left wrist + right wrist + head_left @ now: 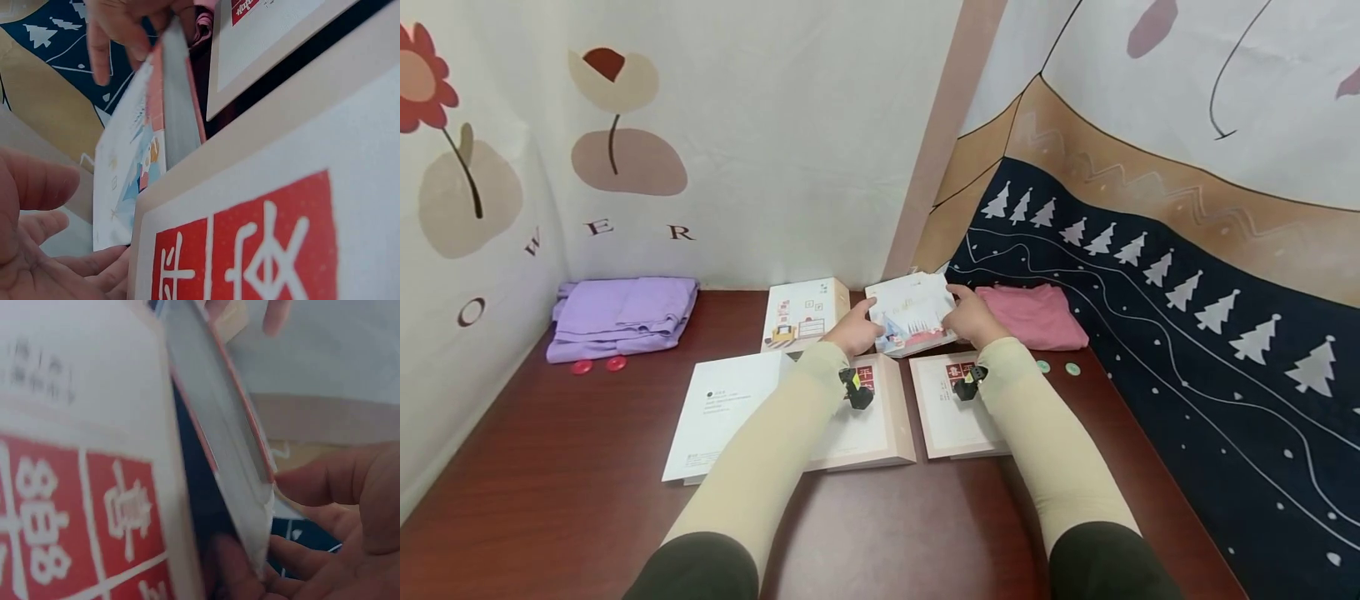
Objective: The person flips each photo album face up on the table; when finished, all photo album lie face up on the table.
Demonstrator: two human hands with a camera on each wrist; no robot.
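Observation:
A white illustrated book point(912, 317) with a pink spine is held tilted above the table at the back centre. My left hand point(861, 323) grips its left edge and my right hand point(964, 312) grips its right edge, thumbs on top. In the left wrist view the book's cover point(128, 169) stands on edge, with my left hand point(44, 250) at its near end and the other hand's fingers at the far end. In the right wrist view the book's grey page edge point(215, 434) runs past my right hand point(331, 512).
Two pink-bordered books with red labels point(868, 417) point(951, 408) lie below my wrists, beside a white book point(722, 412). Another book point(805, 312) stands at the back. Purple cloth point(621, 317) lies back left, pink cloth point(1037, 317) back right. Small red discs point(598, 364) and green discs point(1058, 367) dot the brown table point(550, 467).

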